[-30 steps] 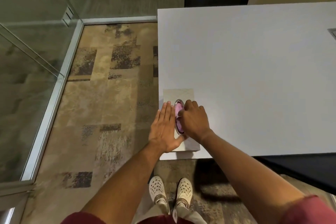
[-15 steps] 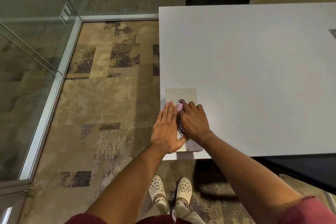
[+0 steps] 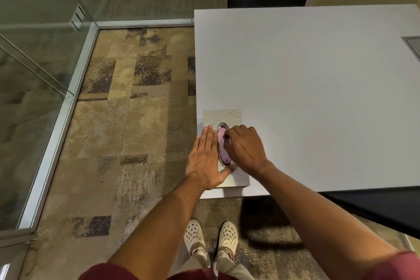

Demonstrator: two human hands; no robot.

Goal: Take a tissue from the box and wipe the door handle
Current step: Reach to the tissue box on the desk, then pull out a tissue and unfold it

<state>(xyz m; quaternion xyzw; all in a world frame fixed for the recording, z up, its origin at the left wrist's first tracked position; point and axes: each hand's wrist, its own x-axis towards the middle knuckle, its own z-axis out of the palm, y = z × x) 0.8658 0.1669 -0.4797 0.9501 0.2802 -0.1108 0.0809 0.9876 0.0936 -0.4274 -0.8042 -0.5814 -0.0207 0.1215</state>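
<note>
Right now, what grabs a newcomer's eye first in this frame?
Both hands meet on the pale rectangular tissue box at the near left corner of the large white table. The left hand lies flat on the box top, while the right hand curls its fingers into the oval opening with purple lining. Left of the table lies the tan patchwork carpet.

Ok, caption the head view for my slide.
Left hand steadies the beige rectangular tissue box on the white table; right hand reaches into its purple oval opening.
</note>
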